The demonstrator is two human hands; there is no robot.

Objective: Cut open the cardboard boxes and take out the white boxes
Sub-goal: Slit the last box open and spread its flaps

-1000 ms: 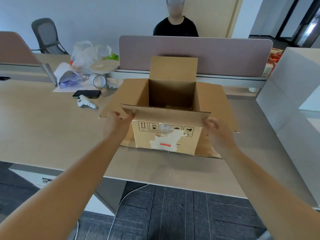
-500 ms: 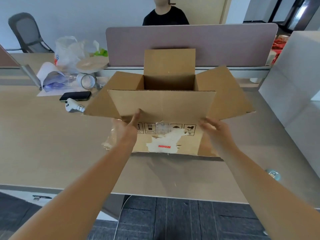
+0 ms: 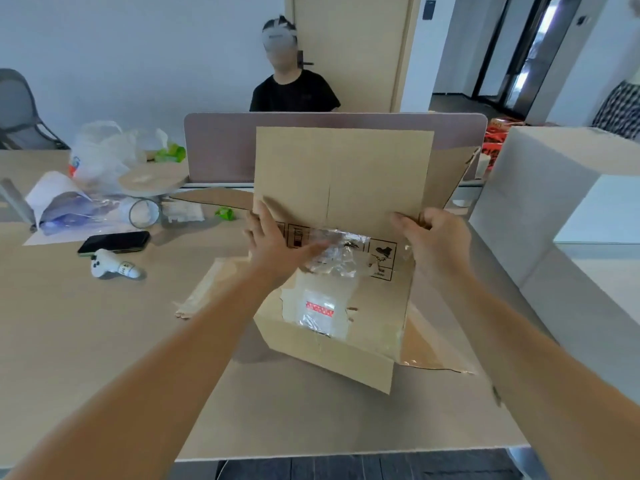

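An opened brown cardboard box (image 3: 346, 174) is tilted up off the desk, its near flap raised toward me and hiding the inside. Torn clear tape and a white label with a red strip (image 3: 320, 308) cover its front wall. My left hand (image 3: 273, 242) lies flat on the front wall by the tape, fingers straight. My right hand (image 3: 434, 242) grips the right end of the raised flap with curled fingers. Tall white boxes (image 3: 540, 188) stand at the right edge of the desk.
On the light wooden desk (image 3: 69, 323) to the left lie a black phone (image 3: 114, 242), a white controller (image 3: 112, 266), a tape roll (image 3: 143, 213), papers and a plastic bag (image 3: 100, 154). A person in black sits behind the mauve divider (image 3: 221, 147).
The box has been tipped up and lifted, so its flap now rises in front of me. My left hand slid from the flap's corner onto the front wall; my right still holds the right side.
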